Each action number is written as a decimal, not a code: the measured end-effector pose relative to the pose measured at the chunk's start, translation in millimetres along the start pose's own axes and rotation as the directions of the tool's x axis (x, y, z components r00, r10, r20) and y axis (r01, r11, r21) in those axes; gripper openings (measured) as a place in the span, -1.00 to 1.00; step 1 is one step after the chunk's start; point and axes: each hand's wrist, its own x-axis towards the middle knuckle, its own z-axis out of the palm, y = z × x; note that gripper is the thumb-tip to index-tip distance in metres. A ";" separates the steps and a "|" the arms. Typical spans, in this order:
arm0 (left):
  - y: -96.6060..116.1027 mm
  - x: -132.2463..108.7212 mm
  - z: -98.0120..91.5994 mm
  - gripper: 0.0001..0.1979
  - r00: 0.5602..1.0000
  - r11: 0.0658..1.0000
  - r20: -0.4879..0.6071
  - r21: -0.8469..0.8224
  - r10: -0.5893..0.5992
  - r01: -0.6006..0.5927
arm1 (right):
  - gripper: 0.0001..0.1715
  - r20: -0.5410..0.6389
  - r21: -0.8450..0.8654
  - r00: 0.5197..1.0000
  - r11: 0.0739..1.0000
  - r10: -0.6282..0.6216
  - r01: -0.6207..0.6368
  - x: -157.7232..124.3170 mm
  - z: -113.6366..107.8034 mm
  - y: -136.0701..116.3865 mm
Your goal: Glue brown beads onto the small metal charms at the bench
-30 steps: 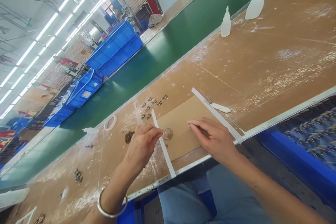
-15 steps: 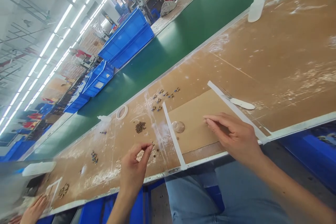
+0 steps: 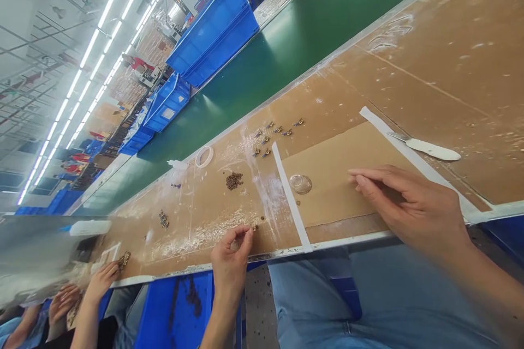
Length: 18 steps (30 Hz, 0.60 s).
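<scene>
My left hand [image 3: 232, 253] is closed in a pinch at the bench's front edge, its fingertips beside a loose small brown bead [image 3: 262, 218]. Whatever lies between the fingertips is too small to name. Over a brown cardboard sheet [image 3: 327, 163], my right hand [image 3: 417, 204] also has thumb and forefinger pinched together; I cannot make out what they hold. Between the hands, a small clear round dish [image 3: 301, 184] sits on the cardboard near a white tape strip [image 3: 291, 196]. A pile of brown beads [image 3: 234, 181] and several small blue-and-gold figures [image 3: 277, 129] lie farther back.
A white-handled knife [image 3: 434, 149] lies right of the cardboard. A tape roll [image 3: 204, 156] and small white bottle [image 3: 177, 164] are by the green belt [image 3: 311, 32]. Blue crates [image 3: 216, 32] stand beyond. At left, a co-worker's hand [image 3: 102, 281] touches a gold-coloured pile.
The view has shifted. My left hand has come lower, nearer the front edge and the loose beads. My right hand stays pinched over the cardboard. The co-worker's hand has reached the gold-coloured pile.
</scene>
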 end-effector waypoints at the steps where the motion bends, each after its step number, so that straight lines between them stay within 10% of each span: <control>1: 0.5 0.3 0.2 -0.73 1.000 1.000 0.003 0.003 0.001 -0.001 | -0.82 0.003 0.007 1.000 1.000 0.004 -0.004 0.1 -0.1 -0.3; 18: 3.9 3.2 -0.8 -0.77 0.997 0.997 0.064 0.070 -0.034 0.029 | -0.82 0.005 -0.037 1.000 0.999 0.003 -0.002 1.8 -2.3 -1.4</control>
